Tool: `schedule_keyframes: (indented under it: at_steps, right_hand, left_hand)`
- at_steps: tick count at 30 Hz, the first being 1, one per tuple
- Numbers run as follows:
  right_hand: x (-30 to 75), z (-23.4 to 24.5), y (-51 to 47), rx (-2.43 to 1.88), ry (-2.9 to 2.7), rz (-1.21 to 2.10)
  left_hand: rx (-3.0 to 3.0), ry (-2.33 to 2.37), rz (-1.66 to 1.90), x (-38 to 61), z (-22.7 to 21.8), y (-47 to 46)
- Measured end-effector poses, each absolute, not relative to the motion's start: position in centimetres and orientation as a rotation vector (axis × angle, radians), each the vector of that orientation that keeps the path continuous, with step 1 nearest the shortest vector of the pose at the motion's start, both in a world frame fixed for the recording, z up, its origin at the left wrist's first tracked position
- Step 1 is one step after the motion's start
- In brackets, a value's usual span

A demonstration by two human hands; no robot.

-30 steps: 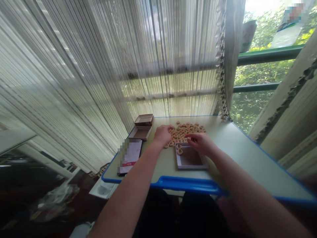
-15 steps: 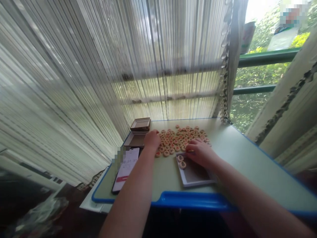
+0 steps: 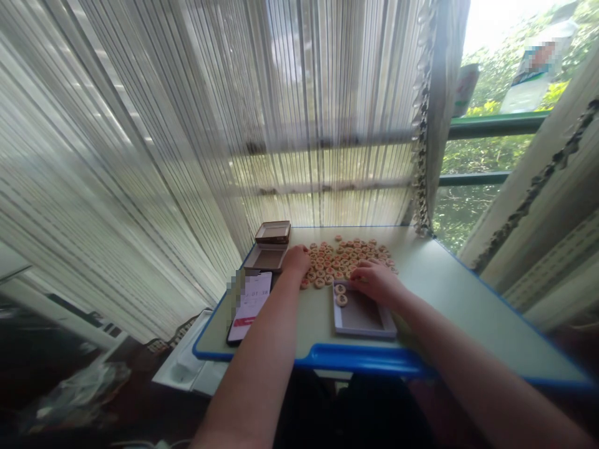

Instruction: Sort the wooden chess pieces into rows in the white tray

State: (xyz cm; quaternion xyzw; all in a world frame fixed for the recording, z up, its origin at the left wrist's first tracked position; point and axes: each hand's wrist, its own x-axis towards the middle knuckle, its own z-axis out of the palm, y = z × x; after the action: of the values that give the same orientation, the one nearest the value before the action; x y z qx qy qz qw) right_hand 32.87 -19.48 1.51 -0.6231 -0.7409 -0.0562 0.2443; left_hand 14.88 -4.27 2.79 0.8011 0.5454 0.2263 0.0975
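Observation:
Several round wooden game pieces (image 3: 347,257) lie spread on a pale table (image 3: 444,293) with a blue rim. My left hand (image 3: 296,259) rests with curled fingers at the left edge of the pile. My right hand (image 3: 374,280) is curled over the far edge of a shallow grey tray (image 3: 362,315), touching pieces there; whether it holds one is hidden. Two pieces (image 3: 340,294) lie in the tray's far left corner.
A phone (image 3: 250,299) with a lit screen lies at the table's left front. Two open brown boxes (image 3: 271,244) sit at the far left. Striped curtains hang behind; a window with green bars is at the right.
A second piece now lies in the tray. My left hand has slid left along the pile's edge. The camera view has shifted.

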Motion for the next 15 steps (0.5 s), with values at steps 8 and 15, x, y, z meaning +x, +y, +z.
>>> schedule_keyframes:
  at_steps: [8,15]
  right_hand:
    - [33.9,3.2,-18.9,-1.702,-1.743,0.104]
    - [31.7,4.3,-10.1,-1.783,-2.05,0.181]
  left_hand:
    - [2.401,1.596,0.83,15.5,2.7,-4.1]
    - [2.227,1.483,0.922,16.8,1.8,-2.1]
